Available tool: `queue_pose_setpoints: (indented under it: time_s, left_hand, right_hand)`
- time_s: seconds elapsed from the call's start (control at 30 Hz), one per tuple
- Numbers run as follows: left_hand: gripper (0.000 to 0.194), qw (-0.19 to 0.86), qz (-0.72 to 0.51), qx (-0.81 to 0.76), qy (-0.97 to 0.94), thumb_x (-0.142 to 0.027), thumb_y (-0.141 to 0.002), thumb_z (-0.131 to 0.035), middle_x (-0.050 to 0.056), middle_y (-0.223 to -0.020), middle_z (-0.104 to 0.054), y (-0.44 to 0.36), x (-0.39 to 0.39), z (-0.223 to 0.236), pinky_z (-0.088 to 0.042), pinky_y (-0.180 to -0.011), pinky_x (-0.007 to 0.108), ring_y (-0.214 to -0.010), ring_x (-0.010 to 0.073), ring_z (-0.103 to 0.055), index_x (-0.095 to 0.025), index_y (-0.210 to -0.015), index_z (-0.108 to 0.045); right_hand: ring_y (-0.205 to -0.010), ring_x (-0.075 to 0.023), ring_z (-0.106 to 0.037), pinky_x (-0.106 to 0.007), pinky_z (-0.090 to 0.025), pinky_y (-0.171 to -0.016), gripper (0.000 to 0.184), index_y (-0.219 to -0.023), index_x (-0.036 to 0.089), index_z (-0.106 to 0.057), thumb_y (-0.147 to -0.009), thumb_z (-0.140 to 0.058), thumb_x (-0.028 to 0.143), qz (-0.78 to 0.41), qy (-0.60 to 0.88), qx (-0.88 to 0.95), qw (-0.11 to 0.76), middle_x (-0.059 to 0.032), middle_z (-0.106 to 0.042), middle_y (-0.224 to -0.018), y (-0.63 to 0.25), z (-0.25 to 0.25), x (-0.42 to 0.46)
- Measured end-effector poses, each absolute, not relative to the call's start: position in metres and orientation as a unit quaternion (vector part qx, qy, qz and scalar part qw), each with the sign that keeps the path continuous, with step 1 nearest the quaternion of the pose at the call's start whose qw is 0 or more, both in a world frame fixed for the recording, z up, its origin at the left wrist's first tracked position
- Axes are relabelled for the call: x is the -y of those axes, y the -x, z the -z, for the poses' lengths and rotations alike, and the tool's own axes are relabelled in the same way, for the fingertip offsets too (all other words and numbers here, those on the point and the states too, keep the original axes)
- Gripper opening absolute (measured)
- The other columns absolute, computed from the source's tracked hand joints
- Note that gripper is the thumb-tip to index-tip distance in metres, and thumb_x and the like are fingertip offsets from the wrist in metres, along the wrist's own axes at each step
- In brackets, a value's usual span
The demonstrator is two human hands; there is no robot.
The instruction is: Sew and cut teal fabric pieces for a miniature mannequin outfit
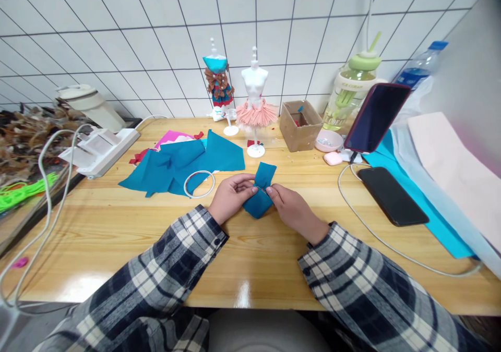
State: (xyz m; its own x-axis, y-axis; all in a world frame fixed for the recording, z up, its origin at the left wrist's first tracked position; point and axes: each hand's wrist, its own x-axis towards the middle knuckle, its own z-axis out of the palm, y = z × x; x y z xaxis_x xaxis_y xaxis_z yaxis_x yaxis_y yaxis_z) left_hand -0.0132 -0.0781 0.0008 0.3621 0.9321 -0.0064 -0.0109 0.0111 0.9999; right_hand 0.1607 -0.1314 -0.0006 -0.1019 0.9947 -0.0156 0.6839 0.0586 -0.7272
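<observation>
Between my two hands is a small piece of teal fabric point(265, 172), pinched in at the middle so that it flares above and below. The fingers and thumb of my left hand point(234, 193) close on its left side. From the right, my right hand point(288, 202) pinches the gathered middle. A thin, shiny sliver shows at that waist between the thumbs; it is too small to name. Larger teal fabric sheets point(183, 161) lie to the left, with a white ring point(213, 185) resting partly over their edge.
Behind stand a mini dress form with a pink ruffled skirt point(256, 113), a dressed one point(217, 83) and a cardboard box point(300, 125). At right are a propped phone point(376, 117), a flat phone point(393, 195), a cable and coloured sheets point(457, 174). A power strip point(104, 154) sits left.
</observation>
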Motion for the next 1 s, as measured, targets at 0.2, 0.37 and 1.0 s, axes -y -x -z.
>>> queue_pose_setpoints:
  time_s: [0.2,0.37,1.0]
  left_hand:
    - [0.041,0.596,-0.399,-0.391,-0.577,-0.03,-0.062,-0.079,0.0,-0.07,-0.068,0.0141,0.0779,-0.0007,-0.052,-0.067,0.029,-0.066,0.0144,-0.064,-0.016,-0.099,-0.066]
    - [0.043,0.597,-0.391,-0.383,-0.586,-0.028,-0.063,-0.078,0.0,-0.07,-0.067,0.0131,0.0793,0.0005,-0.05,-0.065,0.028,-0.065,0.0136,-0.062,-0.015,-0.102,-0.064]
    - [0.042,0.603,-0.383,-0.374,-0.592,-0.025,-0.065,-0.076,0.0,-0.071,-0.067,0.0109,0.0806,0.0043,-0.05,-0.065,0.028,-0.066,0.0143,-0.063,-0.013,-0.103,-0.062]
  right_hand:
    - [-0.072,-0.0162,-0.057,-0.027,-0.038,-0.067,0.038,-0.078,0.022,-0.051,-0.097,-0.028,0.045,-0.299,0.62,0.676,0.263,-0.0022,-0.061,-0.075,-0.1603,0.0001,0.1316]
    - [-0.072,-0.0167,-0.057,-0.027,-0.038,-0.067,0.037,-0.08,0.022,-0.05,-0.097,-0.027,0.045,-0.302,0.62,0.677,0.256,-0.0025,-0.061,-0.075,-0.1592,-0.0022,0.1333]
    - [-0.075,-0.0166,-0.058,-0.026,-0.038,-0.069,0.035,-0.084,0.021,-0.052,-0.098,-0.027,0.042,-0.298,0.621,0.682,0.248,-0.0039,-0.064,-0.08,-0.1577,-0.0028,0.1336]
